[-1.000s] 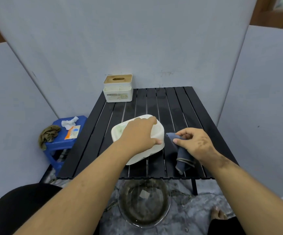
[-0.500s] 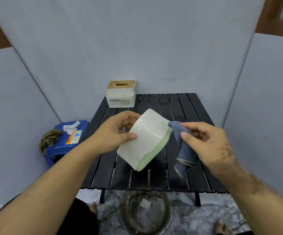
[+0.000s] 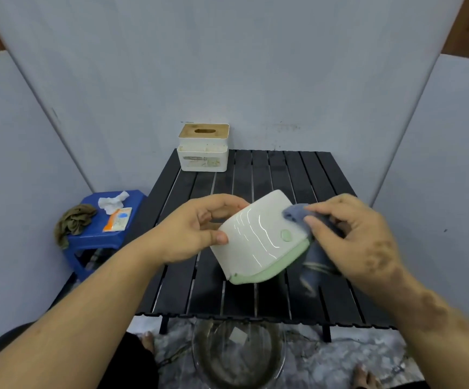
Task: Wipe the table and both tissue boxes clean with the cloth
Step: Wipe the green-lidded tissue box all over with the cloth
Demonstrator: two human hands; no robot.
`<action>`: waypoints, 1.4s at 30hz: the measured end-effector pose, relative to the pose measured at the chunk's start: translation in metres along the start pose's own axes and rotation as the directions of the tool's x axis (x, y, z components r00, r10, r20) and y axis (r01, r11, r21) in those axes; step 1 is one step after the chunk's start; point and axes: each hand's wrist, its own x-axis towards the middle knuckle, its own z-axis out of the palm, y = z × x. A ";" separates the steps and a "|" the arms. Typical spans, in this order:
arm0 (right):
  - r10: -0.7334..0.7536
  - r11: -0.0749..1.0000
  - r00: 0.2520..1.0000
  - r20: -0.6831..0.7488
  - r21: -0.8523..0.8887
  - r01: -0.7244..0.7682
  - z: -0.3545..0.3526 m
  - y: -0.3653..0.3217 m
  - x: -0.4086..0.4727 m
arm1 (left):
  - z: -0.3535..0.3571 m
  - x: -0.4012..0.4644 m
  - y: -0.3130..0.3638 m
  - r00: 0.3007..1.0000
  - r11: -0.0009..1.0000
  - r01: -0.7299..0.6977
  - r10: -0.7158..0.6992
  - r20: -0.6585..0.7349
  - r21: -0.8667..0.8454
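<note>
Table: black slatted metal table (image 3: pixel 278 175), screened by grey panels (image 3: pixel 227 66).
Left hand (image 3: pixel 194 234): grips tilted glossy white tissue box with green base (image 3: pixel 258 242), held above table centre.
Right hand (image 3: pixel 348 234): pinches blue cloth (image 3: pixel 298 216) against box's 2 o'clock corner.
Second box: white, wooden-lidded tissue box (image 3: pixel 204 148), table's 11 o'clock corner.
Floor: blue plastic stool (image 3: pixel 98 240) at 9 o'clock; glass bowl (image 3: pixel 239 357) at 6 o'clock.

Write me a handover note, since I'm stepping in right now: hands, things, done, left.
Left hand grips the green box, lifted and tilted over the table.
Right hand presses the cloth on that box's upper right corner.
Wood-lid box stands at the table's far left corner.
Done: cannot tell what is already clean.
Left: finish this box, then likely the other box and table.
</note>
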 end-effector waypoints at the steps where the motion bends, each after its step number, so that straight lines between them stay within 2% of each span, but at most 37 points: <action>1: 0.030 0.999 0.999 -0.014 -0.011 -0.030 -0.001 0.001 0.002 | 0.000 0.000 -0.001 1.000 1.000 -0.002 0.002 0.012 -0.001; 2: 0.015 1.000 1.000 -0.026 -0.025 -0.015 0.001 -0.002 0.001 | 0.001 -0.001 -0.003 1.000 1.000 -0.005 0.005 0.025 -0.003; 4: -0.108 0.994 0.994 -0.011 -0.028 0.107 0.014 -0.021 -0.009 | 0.000 -0.002 -0.003 0.999 1.000 -0.010 0.011 0.042 -0.023; 6: -0.278 0.957 0.955 0.100 -0.055 0.284 0.032 -0.042 -0.022 | 0.000 -0.002 -0.005 0.997 0.998 -0.025 0.028 0.065 -0.052; 8: -0.348 0.926 0.913 0.210 -0.075 0.370 0.040 -0.048 -0.027 | 0.001 -0.002 -0.005 0.995 0.996 -0.034 0.041 0.087 -0.080; 10: -0.273 0.961 0.953 0.134 -0.014 0.277 0.033 -0.036 -0.016 | 0.002 -0.001 -0.005 0.995 0.994 -0.027 0.037 0.088 -0.109; 12: -0.080 0.997 0.997 -0.015 0.020 0.081 0.017 -0.020 -0.001 | 0.002 -0.001 -0.006 0.996 0.994 -0.023 0.032 0.086 -0.109; 14: 0.040 0.999 0.997 -0.072 0.014 -0.039 0.011 -0.014 0.004 | 0.003 -0.001 -0.007 0.994 0.995 -0.026 0.036 0.100 -0.100; 16: -0.055 0.997 0.996 -0.068 -0.052 0.051 0.022 -0.025 -0.003 | 0.004 -0.002 -0.007 0.993 0.992 -0.028 0.041 0.106 -0.124; 18: -0.253 0.960 0.966 0.059 -0.106 0.258 0.038 -0.046 -0.018 | 0.006 -0.004 -0.006 0.995 0.990 -0.026 0.039 0.096 -0.140; 20: -0.349 0.922 0.921 0.173 -0.110 0.370 0.040 -0.053 -0.021 | 0.008 -0.006 -0.005 0.995 0.991 -0.029 0.042 0.096 -0.133; 21: -0.324 0.938 0.934 0.152 -0.073 0.338 0.036 -0.048 -0.015 | 0.008 -0.006 -0.004 0.995 0.990 -0.025 0.038 0.093 -0.141; 23: -0.145 0.989 0.989 0.035 0.018 0.145 0.021 -0.033 0.000 | 0.007 -0.006 -0.004 0.995 0.988 -0.020 0.034 0.092 -0.153; 25: 0.027 0.999 0.999 -0.043 0.041 -0.025 0.010 -0.020 0.009 | 0.008 -0.006 -0.004 0.992 0.991 -0.035 0.050 0.113 -0.129; 26: 0.054 0.998 0.997 -0.062 0.033 -0.052 0.009 -0.019 0.007 | 0.009 -0.005 -0.004 0.991 0.992 -0.039 0.054 0.124 -0.120; 28: -0.028 1.000 0.998 -0.058 -0.014 0.027 0.020 -0.030 -0.005 | 0.010 -0.006 -0.004 0.990 0.991 -0.030 0.047 0.131 -0.129; 30: -0.227 0.968 0.973 0.052 -0.098 0.231 0.036 -0.051 -0.022 | 0.010 -0.009 -0.006 0.991 0.990 -0.016 0.034 0.128 -0.141; 32: -0.337 0.925 0.927 0.165 -0.124 0.358 0.040 -0.055 -0.027 | 0.010 -0.010 -0.006 0.993 0.990 -0.015 0.030 0.112 -0.139; 34: -0.270 0.960 0.958 0.096 -0.056 0.276 0.031 -0.042 -0.015 | 0.008 -0.010 -0.004 0.993 0.987 -0.012 0.031 0.112 -0.161; 37: 0.033 0.999 0.998 -0.050 0.040 -0.031 0.009 -0.019 0.001 | 0.007 -0.010 -0.006 0.992 0.989 -0.026 0.043 0.116 -0.144; 38: 0.068 0.997 0.995 -0.072 0.036 -0.065 0.008 -0.018 -0.001 | 0.007 -0.009 -0.006 0.991 0.990 -0.031 0.048 0.123 -0.135; 40: -0.020 1.000 0.997 -0.069 -0.003 0.020 0.019 -0.031 -0.013 | 0.007 -0.010 -0.005 0.990 0.988 -0.033 0.053 0.131 -0.148; 42: -0.246 0.965 0.968 0.041 -0.079 0.249 0.039 -0.052 -0.032 | 0.009 -0.011 -0.004 0.989 0.986 -0.032 0.054 0.137 -0.163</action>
